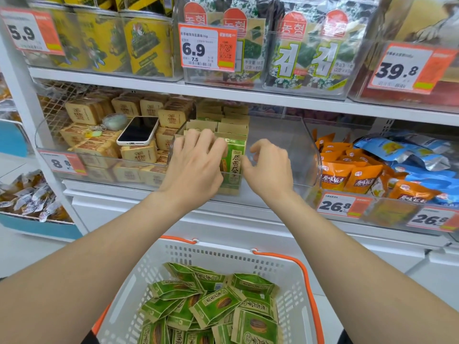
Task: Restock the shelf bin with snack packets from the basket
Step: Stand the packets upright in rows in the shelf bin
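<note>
Shop aisle: price tags (207, 47), stocked snack shelves (223, 91).

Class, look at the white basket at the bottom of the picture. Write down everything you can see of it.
The basket is white plastic with perforated walls and orange handles folded down along its rim. It sits upright, low in view between the person's forearms, and its front is cut off by the frame. A loose pile of green snack packets lies inside. Neither the left hand nor the right hand touches it.
</note>
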A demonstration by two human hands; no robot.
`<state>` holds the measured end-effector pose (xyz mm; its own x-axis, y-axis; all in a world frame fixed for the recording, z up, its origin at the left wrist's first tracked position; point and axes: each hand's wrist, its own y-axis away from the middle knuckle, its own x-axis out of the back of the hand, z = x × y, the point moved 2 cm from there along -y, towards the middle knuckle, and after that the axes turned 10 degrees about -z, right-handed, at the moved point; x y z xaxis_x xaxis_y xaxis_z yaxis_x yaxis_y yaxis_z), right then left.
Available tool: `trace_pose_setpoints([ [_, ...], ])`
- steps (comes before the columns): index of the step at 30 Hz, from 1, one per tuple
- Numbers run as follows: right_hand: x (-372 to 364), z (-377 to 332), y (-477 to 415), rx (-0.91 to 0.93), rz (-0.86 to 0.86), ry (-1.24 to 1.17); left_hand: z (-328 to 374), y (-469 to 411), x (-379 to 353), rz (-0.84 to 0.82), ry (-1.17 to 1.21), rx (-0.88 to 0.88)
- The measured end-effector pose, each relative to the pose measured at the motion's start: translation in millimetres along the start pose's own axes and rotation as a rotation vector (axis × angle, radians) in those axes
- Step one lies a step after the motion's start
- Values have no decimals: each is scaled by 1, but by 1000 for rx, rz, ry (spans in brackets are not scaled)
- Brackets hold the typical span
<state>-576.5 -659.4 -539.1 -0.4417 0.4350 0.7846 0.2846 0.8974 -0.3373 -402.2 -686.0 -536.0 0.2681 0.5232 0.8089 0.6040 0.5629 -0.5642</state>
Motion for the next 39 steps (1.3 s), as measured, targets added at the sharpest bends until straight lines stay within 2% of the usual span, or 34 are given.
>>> trace_pose_setpoints([
  [3,9,-13,20,280,71,116,3,13,-9,-98,14,-59],
  [5,11,-20,34,334,-13,225,9,22,-20,-272,-8,-54],
  [8,1,-14,56,241,-289,383,19,36,-34,-607,-80,-26],
  [14,-40,34,100,94,-954,595,43,72,-65,-1051,-30,-141],
  [18,-62,56,124,85,-1107,664,53,99,-89,-1298,-35,-239],
  [22,-88,58,142,161,-1222,702,58,128,-111,-1333,-235,-415],
  [31,-114,44,131,200,-1193,680,60,172,-163,-1445,-450,-635],
  [34,-119,44,127,200,-1199,703,57,168,-168,-1407,-409,-664],
  [39,-118,45,121,194,-1225,660,43,137,-160,-1239,-213,-542],
])
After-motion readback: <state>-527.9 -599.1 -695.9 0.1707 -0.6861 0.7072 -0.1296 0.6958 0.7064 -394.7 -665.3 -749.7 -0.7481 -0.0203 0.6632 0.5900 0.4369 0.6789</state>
